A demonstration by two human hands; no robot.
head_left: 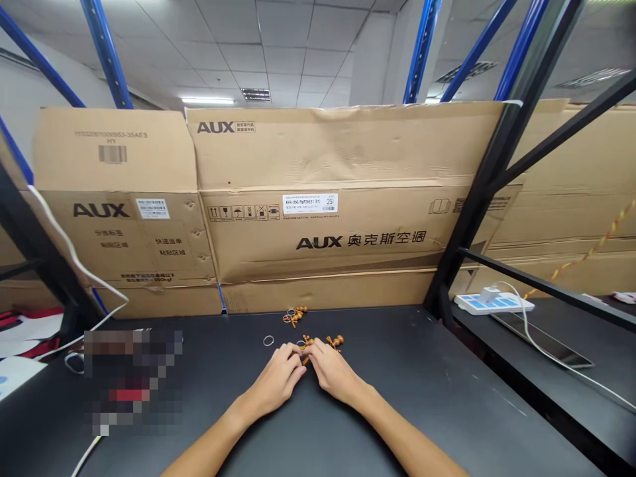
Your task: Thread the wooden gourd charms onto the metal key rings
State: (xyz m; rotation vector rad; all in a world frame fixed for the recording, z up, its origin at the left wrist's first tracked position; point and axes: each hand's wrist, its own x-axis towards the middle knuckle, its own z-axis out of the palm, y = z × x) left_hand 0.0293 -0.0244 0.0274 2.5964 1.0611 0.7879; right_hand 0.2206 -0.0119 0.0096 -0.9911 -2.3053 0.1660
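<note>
While your bare left hand (277, 379) and bare right hand (336, 373) curl together on the matte black tabletop (422, 377), your fingers (298, 371) close around a small amber-brown carved piece (306, 358). They hide too much to tell whether you are gripping it or only touching it, though neither hand lies fully open. Measured from your hands, a similar amber-brown piece (335, 342) sits at 1 o'clock, and a tangled amber-brown cluster (295, 316) lies farther off at 12 o'clock. A thin silver ring (268, 340) lies loose at 11 o'clock, and a second silver ring (301, 343) sits just beyond your fingertips. The far cluster may have a ring caught in it, but it is too small to tell. So far, the pieces lie in separate spots, none visibly joined to the two rings. The only containers in view are tall tan corrugated AUX cartons (318, 225) at 12 o'clock, their contents hidden.
</note>
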